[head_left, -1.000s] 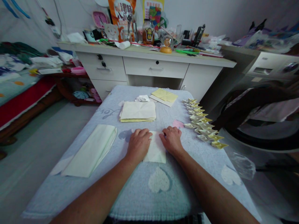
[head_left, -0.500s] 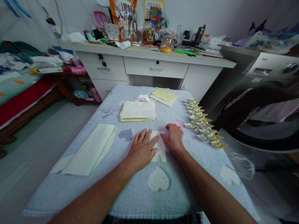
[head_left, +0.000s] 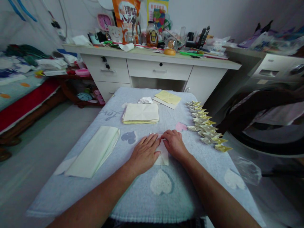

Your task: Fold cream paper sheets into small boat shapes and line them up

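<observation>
Paper (head_left: 163,159) midway between the table (head_left: 133,202) sides' edges, left hand (head_left: 146,153) flat, not gripping; right hand (head_left: 174,142) curled, can't tell if pinching.

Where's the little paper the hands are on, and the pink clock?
Little paper (head_left: 163,157): head view, on its uncovered near part.
Pink clock (head_left: 104,22): head view, on the middle of its dial.

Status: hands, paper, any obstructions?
Left hand flat on paper. Right hand curled at its far right corner. No obstruction seen; paper boats off to the right.
</observation>
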`<state>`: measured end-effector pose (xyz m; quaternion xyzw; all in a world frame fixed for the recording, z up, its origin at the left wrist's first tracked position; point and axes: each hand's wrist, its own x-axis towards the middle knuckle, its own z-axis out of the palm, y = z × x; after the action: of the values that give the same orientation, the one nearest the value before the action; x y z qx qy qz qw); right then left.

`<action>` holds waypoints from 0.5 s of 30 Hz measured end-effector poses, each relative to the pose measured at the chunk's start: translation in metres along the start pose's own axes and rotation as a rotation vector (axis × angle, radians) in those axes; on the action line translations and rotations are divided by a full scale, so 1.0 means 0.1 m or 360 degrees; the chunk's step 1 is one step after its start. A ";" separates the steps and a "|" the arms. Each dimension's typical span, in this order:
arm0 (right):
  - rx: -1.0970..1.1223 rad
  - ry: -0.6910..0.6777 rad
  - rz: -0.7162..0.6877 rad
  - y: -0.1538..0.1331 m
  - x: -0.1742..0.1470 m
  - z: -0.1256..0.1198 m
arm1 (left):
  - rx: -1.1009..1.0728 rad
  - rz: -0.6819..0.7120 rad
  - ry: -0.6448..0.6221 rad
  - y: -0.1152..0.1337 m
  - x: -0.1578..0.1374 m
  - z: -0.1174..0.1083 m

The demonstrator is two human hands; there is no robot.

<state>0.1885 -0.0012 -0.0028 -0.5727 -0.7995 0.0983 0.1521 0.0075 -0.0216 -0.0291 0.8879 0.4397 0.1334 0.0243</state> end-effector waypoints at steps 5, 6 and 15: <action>-0.0011 -0.0021 0.0032 0.00 0.00 -0.01 | 0.0016 -0.0068 0.0050 0.02 0.00 -0.01; -0.0012 -0.0023 0.0035 0.00 0.00 -0.01 | 0.0021 -0.0074 0.0060 0.03 0.00 -0.03; 0.0011 -0.0011 0.0055 -0.01 0.01 -0.02 | -0.0020 -0.0021 0.0072 0.04 0.06 -0.24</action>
<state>0.1886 -0.0009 -0.0009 -0.5855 -0.7897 0.1057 0.1497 0.0078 -0.0215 -0.0041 0.8815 0.4451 0.1561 0.0207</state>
